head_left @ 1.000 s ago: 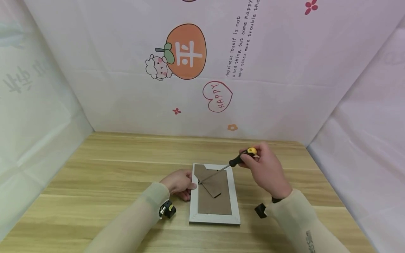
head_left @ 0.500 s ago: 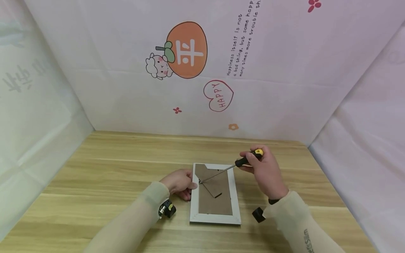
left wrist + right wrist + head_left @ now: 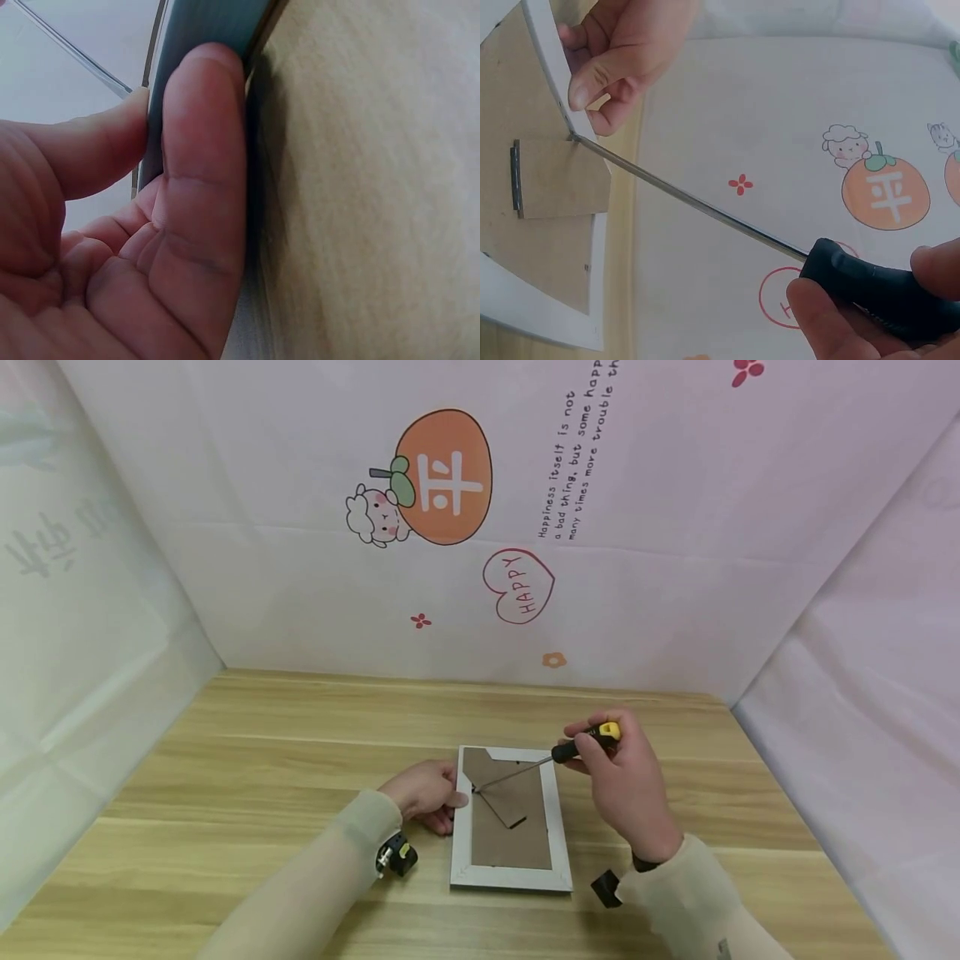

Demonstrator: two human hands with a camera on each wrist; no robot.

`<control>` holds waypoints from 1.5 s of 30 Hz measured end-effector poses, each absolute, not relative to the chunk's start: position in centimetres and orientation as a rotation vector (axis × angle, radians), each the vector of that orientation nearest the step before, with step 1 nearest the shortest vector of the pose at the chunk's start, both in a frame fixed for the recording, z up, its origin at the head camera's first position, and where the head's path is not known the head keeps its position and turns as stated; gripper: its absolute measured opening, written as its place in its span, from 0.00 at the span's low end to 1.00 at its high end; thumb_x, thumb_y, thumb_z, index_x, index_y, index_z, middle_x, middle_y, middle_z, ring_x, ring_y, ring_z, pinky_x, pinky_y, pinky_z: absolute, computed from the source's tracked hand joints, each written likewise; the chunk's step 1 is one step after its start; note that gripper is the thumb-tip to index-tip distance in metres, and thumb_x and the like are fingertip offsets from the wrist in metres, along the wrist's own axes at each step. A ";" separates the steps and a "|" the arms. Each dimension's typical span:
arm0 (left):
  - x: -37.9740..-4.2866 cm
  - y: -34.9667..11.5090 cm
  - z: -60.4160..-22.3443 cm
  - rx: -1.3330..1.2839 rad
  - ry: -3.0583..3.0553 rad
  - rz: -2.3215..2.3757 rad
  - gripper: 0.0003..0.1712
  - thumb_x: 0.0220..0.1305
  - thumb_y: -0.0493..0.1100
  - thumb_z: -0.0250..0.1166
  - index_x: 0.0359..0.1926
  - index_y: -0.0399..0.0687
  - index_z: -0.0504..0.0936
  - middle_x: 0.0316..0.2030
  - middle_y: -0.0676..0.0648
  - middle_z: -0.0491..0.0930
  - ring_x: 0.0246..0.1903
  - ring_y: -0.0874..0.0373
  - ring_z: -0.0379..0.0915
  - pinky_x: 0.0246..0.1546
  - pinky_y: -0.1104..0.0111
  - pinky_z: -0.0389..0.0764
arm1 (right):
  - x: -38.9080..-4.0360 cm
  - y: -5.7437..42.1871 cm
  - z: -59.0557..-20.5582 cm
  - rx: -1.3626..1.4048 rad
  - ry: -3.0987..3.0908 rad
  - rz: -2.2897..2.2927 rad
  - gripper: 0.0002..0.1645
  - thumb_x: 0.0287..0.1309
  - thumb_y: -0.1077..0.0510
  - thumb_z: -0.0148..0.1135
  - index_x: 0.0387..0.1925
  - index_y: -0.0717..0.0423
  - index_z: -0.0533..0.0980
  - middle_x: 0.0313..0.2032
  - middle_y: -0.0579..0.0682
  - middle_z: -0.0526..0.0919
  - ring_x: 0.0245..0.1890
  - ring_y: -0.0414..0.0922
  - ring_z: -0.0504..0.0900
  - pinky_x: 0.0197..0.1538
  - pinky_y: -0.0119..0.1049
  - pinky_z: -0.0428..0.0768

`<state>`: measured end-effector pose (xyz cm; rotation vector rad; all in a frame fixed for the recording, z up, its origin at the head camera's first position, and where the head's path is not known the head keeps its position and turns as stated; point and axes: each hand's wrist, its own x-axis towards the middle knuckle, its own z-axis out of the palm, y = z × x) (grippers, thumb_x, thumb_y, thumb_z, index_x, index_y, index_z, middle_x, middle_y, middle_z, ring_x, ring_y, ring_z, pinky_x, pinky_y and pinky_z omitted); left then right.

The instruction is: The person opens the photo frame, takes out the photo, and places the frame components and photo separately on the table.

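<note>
A white picture frame (image 3: 553,814) lies back side up, showing its brown backboard (image 3: 513,852) and a brown stand flap (image 3: 562,180). My left hand (image 3: 423,793) grips the frame's left border, thumb on top and fingers against the side, as the left wrist view shows close up. A screwdriver with a black and yellow handle (image 3: 567,750) is in my right hand (image 3: 633,772), pinched between thumb and fingers. Its long thin shaft (image 3: 690,201) slants down across the backboard. The tip meets the inner edge of the left border, near my left thumb.
The frame rests on a wood-grain table (image 3: 300,752). Behind stands a white printed backdrop (image 3: 315,602), with white sheets (image 3: 862,693) on both sides. Each wrist carries a small black camera (image 3: 397,855).
My right hand and the screwdriver handle have shifted slightly right, then lower, while the tip stays at the left border. The left hand and the frame hold their place.
</note>
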<state>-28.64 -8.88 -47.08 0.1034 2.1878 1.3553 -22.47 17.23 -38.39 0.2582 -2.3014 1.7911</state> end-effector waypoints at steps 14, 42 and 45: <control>-28.8 -8.9 -47.1 0.105 2.194 1.363 0.10 0.67 0.33 0.64 0.33 0.38 0.71 0.25 0.38 0.77 0.16 0.53 0.77 0.17 0.67 0.81 | -24.6 17.5 -38.6 0.292 -2.340 1.850 0.19 0.74 0.58 0.53 0.57 0.65 0.61 0.53 0.60 0.75 0.50 0.52 0.82 0.48 0.39 0.83; -29.0 -9.0 -47.1 0.125 2.160 1.364 0.09 0.67 0.34 0.65 0.33 0.38 0.72 0.24 0.40 0.76 0.17 0.53 0.78 0.18 0.66 0.82 | -27.2 6.2 -37.1 0.808 -1.949 1.960 0.06 0.69 0.67 0.56 0.45 0.59 0.73 0.40 0.60 0.79 0.42 0.53 0.82 0.44 0.38 0.80; -29.0 -9.1 -47.0 0.127 2.148 1.374 0.08 0.66 0.34 0.65 0.34 0.39 0.73 0.24 0.40 0.76 0.17 0.53 0.78 0.18 0.65 0.82 | -27.0 5.5 -36.9 0.846 -1.937 1.979 0.04 0.68 0.67 0.57 0.43 0.60 0.75 0.40 0.61 0.78 0.41 0.53 0.81 0.42 0.38 0.78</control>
